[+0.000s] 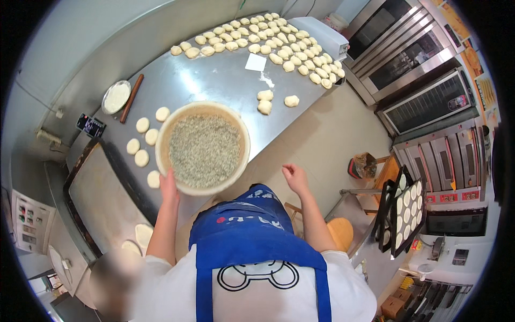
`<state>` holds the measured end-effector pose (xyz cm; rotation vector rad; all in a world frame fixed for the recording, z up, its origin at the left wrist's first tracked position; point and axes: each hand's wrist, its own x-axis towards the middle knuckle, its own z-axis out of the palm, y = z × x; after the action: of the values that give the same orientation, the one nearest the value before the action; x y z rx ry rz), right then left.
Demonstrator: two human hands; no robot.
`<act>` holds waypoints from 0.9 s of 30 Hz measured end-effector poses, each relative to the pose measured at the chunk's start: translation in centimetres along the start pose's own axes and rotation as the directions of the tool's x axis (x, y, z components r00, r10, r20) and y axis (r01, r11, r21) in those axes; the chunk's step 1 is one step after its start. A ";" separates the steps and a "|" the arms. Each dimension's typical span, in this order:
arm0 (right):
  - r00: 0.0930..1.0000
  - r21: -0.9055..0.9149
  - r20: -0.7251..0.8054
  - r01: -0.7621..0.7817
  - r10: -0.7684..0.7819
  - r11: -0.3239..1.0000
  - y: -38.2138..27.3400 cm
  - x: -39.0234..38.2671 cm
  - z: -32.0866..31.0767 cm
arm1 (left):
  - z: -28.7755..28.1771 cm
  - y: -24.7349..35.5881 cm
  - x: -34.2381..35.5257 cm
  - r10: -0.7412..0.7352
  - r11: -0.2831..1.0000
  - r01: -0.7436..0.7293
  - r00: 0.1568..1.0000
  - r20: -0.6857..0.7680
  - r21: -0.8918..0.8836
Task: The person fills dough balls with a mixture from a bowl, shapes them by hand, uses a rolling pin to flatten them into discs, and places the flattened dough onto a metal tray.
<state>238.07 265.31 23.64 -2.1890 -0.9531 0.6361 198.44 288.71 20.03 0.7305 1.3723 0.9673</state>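
A: What's biggest?

B: The table [214, 80], steel, stretching away from the person. The oven [402, 51] stands beyond it on the far right.

A: Next?

B: The dark-rimmed tray [102, 188], at the left. Right of that, at the table's near edge, sits the bowl [244, 142], with grey-green filling [204, 153] in it.

A: And the hands?

B: The left hand [169, 188] touches the bowl's near-left rim; I can't tell whether its fingers grip. The right hand [294, 177] hangs well apart from the bowl, beyond the table's right edge, fingers drawn in narrow, nothing visible in them.

A: Smaller things?

B: A dish [104, 107] of white powder, a rolling pin [132, 99] just beside it, a phone [91, 125] near both. Farther off, a white card [256, 62] lies flat.

A: And the dough?

B: Discs [142, 158] left of the bowl; balls [288, 66] crowding the far end, three set apart nearer.
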 end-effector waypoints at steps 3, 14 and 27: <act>0.999 0.034 0.047 0.010 -0.012 0.999 2.7 9.3 -2.0 | 0.7 -0.3 -0.1 0.173 0.968 -0.141 0.975 -0.141 0.210; 0.601 -0.297 0.432 0.799 -0.673 0.523 -12.1 50.3 4.8 | 7.5 -4.4 -8.9 0.126 0.965 0.054 0.762 -0.635 0.257; 0.048 0.184 0.867 0.894 -0.497 0.409 -13.9 34.3 13.4 | 18.5 -9.5 -16.4 -0.006 1.000 0.025 0.387 -0.922 0.004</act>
<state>244.29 303.87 19.17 -1.1009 -2.7576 1.0132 218.96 271.98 20.92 0.0882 2.3702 1.4508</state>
